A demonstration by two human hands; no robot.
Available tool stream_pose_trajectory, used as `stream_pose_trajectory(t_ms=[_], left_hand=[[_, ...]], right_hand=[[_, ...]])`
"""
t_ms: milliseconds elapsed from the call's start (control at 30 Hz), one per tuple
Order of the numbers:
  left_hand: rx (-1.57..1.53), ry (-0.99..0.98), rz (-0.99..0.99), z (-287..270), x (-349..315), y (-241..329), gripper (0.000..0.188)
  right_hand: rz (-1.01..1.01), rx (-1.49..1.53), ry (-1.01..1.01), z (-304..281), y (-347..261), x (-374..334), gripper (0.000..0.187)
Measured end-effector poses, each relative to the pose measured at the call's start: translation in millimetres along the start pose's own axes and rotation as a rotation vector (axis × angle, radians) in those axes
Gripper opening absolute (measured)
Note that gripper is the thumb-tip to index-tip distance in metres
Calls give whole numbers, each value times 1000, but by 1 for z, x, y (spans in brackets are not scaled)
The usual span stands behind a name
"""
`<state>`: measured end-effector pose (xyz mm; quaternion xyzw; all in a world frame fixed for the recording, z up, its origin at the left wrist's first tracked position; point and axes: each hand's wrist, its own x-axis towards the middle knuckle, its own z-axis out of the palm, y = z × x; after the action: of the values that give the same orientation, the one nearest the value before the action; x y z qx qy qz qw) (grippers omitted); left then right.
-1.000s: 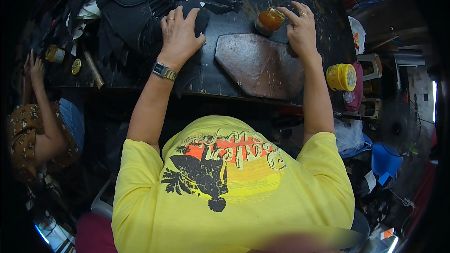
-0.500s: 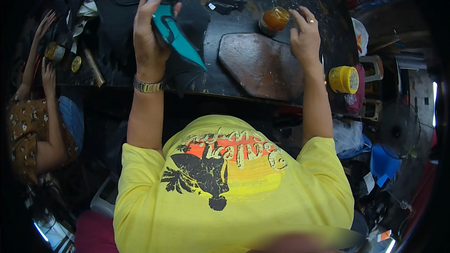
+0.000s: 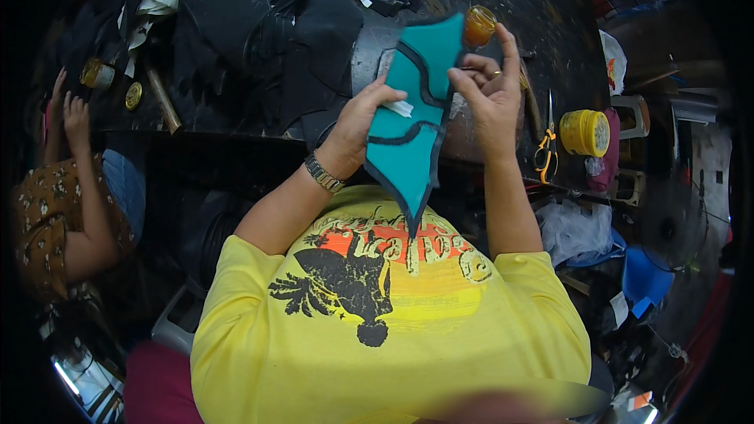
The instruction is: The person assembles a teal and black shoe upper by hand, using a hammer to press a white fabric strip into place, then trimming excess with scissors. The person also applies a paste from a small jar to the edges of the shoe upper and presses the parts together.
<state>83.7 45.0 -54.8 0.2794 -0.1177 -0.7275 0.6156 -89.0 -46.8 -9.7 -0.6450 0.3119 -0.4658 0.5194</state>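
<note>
My left hand [image 3: 357, 122] grips the left edge of a flat, pointed teal piece with black trim [image 3: 410, 90], its thumb on top. By that thumb a small folded white slip [image 3: 399, 108] shows on the teal face. The piece is held up over the table's near edge, its lower tip in front of my shirt. My right hand [image 3: 495, 98] is at its right edge, index finger raised, thumb apart from the bent fingers; whether the thumb touches the trim is unclear. Just beyond stands an open glass jar of amber paste [image 3: 480, 25]. The brown board is mostly hidden.
Yellow-handled scissors [image 3: 547, 149] and a yellow tub [image 3: 585, 133] are at the right. Black sheet pieces [image 3: 224, 0] spread over the left of the dark table, with a wooden stick [image 3: 162, 100]. Another person [image 3: 75, 220] sits at far left beside another jar [image 3: 96, 74].
My left hand has brought the teal piece right and nearer, turning its face up. My right hand has left the jar's side and come to the piece's edge. The scissors have come into view.
</note>
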Motion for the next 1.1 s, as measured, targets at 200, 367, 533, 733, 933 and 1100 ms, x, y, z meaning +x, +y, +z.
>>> stream_pose_trajectory(t_ms=[200,367,533,733,933,1100], left_hand=[[361,-146,180,4,17,23,37],[443,-113,105,0,19,36,37],[465,-118,115,6,11,31,41],[435,-115,101,5,9,28,40],[457,-93,53,-2,9,28,39],[425,-100,68,0,8,27,39]], right_hand=[[19,22,-81,12,1,-12,88],[44,55,-62,14,-1,-11,66],[-84,-52,-53,1,7,4,37],[-64,-132,-70,2,17,3,36],[-45,-114,-68,3,18,3,36],[-39,-92,-57,3,19,0,35]])
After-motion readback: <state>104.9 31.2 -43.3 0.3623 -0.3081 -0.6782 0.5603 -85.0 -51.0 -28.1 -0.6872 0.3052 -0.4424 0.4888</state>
